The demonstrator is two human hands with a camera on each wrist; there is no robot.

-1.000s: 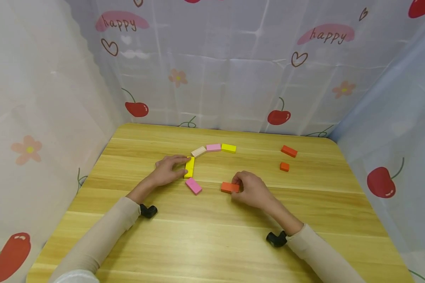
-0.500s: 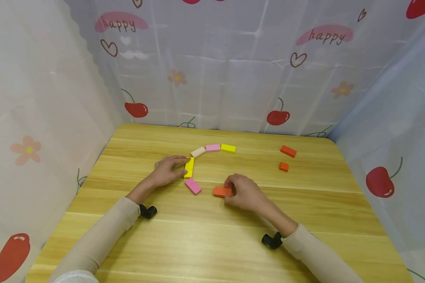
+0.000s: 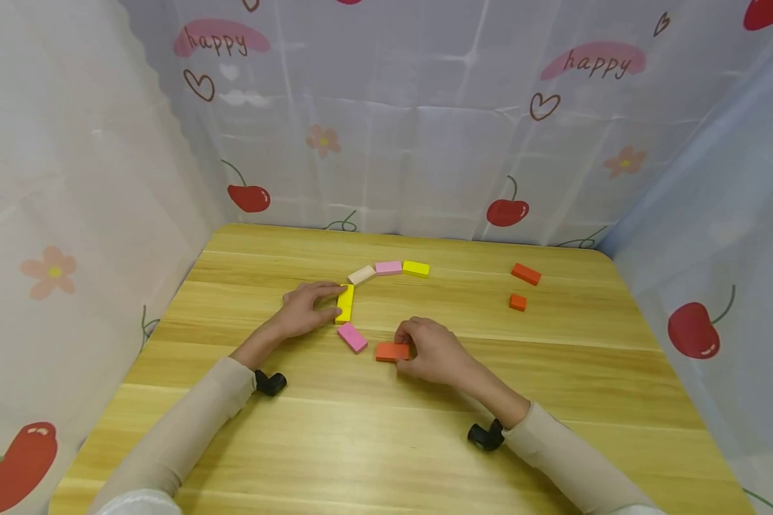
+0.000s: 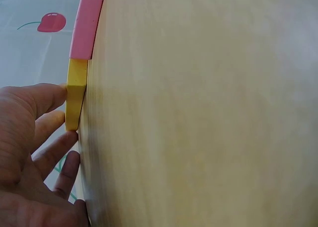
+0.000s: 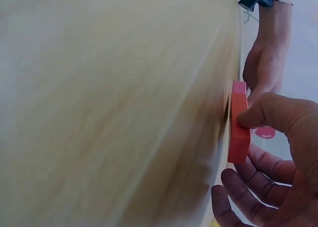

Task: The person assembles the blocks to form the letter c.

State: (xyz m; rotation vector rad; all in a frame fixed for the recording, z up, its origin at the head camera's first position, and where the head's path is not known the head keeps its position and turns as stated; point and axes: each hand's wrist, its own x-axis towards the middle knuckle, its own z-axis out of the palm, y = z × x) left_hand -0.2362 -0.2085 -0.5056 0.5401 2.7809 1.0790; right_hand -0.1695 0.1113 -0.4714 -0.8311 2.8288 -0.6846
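My left hand pinches the yellow block, thumb by its near end and a fingertip by its far end. The same yellow block shows against the fingers in the left wrist view. A pink block lies angled just in front of it. To the right of that, my right hand pinches an orange block by its right end, long side crosswise. The right wrist view shows the thumb on the orange block, with the remaining fingers loosely bent below it.
Beyond the yellow block, a cream block, a light pink block and another yellow block continue a curved row. Two orange pieces, a longer block and a short block, lie on the right of the wooden table.
My right hand has moved left and slightly nearer with the orange block, bringing it closer to the pink block. The left hand has stayed at the yellow block.
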